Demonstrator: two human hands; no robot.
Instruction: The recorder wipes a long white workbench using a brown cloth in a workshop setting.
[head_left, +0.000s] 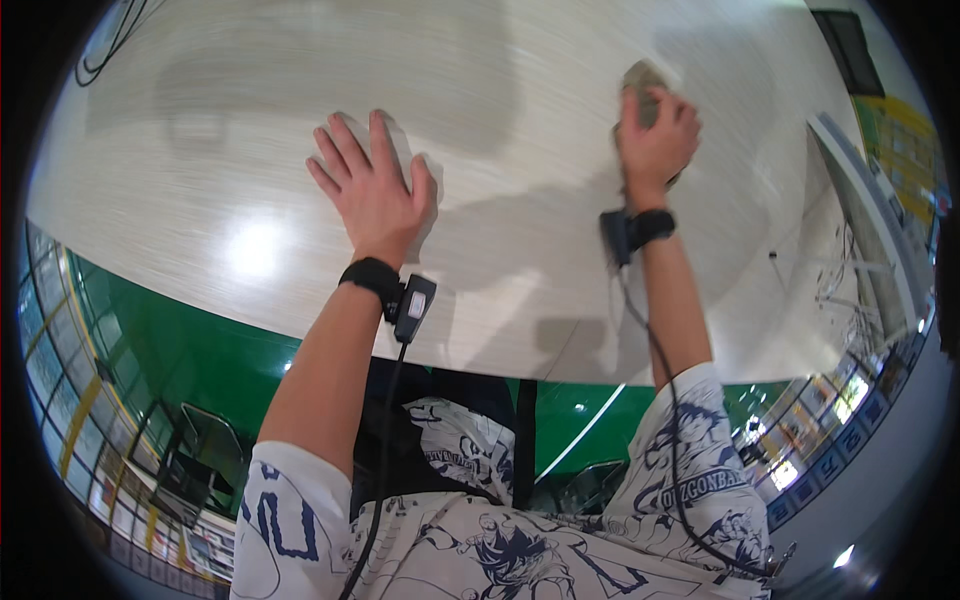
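Note:
My left hand (379, 187) lies palm down on the pale wood-grain tabletop (480, 247), its fingers spread and nothing in it. Farther right and a little farther from me, my right hand (660, 139) is closed over a greyish-brown cloth or pad (643, 79) that rests on the table. Parts of it stick out beyond the fingertips and beside the palm; the rest is hidden under the hand, and its exact kind cannot be told. Each wrist wears a black strap with a small black cabled device.
Black cables (112, 56) lie at the table's far left. A dark flat object (849, 52) is at the far right edge, above a grey-framed panel (870, 202). Thin wires (847, 292) show near the right rim. A chair (191, 465) stands on the green floor at lower left.

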